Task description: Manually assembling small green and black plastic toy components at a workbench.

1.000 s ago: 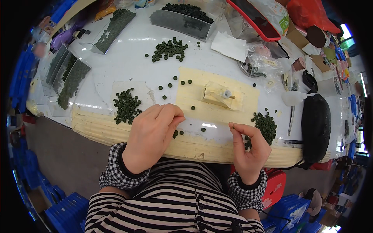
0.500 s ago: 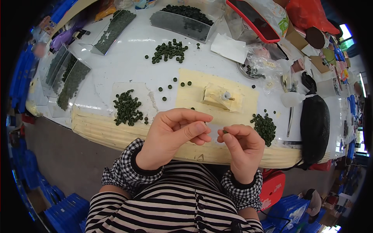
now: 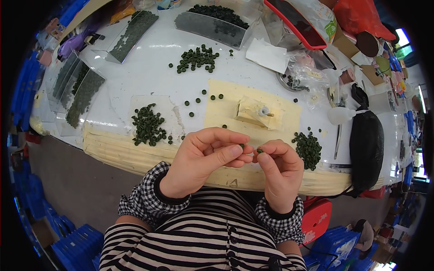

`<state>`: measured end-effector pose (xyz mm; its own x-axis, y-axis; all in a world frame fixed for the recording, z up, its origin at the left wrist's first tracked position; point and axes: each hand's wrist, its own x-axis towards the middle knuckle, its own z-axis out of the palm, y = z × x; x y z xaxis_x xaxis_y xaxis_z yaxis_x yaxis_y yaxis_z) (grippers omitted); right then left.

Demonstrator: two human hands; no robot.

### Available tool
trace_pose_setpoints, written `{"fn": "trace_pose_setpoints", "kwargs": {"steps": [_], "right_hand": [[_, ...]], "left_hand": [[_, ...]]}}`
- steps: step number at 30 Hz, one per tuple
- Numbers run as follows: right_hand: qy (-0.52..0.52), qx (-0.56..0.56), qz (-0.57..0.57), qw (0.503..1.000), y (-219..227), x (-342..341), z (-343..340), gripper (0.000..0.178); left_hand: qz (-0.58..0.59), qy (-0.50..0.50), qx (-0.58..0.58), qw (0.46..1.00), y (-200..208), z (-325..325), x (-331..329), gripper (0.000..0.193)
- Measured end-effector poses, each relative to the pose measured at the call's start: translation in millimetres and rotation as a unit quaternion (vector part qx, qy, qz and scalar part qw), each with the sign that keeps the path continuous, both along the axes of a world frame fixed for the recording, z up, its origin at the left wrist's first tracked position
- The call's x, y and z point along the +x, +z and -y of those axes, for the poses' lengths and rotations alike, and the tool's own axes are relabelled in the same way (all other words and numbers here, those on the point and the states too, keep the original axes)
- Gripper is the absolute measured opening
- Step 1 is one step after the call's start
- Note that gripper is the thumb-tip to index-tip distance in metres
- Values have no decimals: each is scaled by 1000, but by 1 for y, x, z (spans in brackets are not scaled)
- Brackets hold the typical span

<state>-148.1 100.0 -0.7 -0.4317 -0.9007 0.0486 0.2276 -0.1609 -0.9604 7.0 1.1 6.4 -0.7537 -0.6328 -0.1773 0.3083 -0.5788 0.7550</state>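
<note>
Close above the table's padded front edge, my left hand [image 3: 205,156] pinches a small dark green round piece [image 3: 242,146] between thumb and forefinger. My right hand [image 3: 281,171] grips another small dark green round piece [image 3: 260,151] the same way, and the fingertips of both hands almost meet. Beyond them, a tape-covered block [image 3: 253,114] with a short pale post on top stands on a yellow taped patch [image 3: 219,110]. One heap of dark green pieces [image 3: 148,126] lies left of my left hand; a second heap [image 3: 308,151] lies beside my right hand.
Farther back is another pile of green pieces [image 3: 196,59], with clear trays [image 3: 210,29] of more pieces behind and to the left. A red-framed phone [image 3: 298,22], a white paper [image 3: 266,55], a white squeeze bottle [image 3: 339,116], tweezers [image 3: 337,141] and a black bag [image 3: 366,149] occupy the right side.
My right hand has shifted slightly left, toward my left hand, narrowing the gap between the fingertips. The piece in my left hand's fingers shows more clearly now.
</note>
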Motion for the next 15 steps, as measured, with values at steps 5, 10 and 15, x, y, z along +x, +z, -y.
{"fn": "trace_pose_setpoints", "kwargs": {"steps": [5,10,15], "right_hand": [[-38,-30,-136,990,6,4,5,15],[-71,-54,-250,964,4,8,7,17],[-86,-68,-262,959,3,13,9,19]], "left_hand": [[0,9,-19,1000,-2,-2,-1,20],[19,13,-95,995,-6,-5,1,22],[15,52,-101,993,-6,-10,0,19]]}}
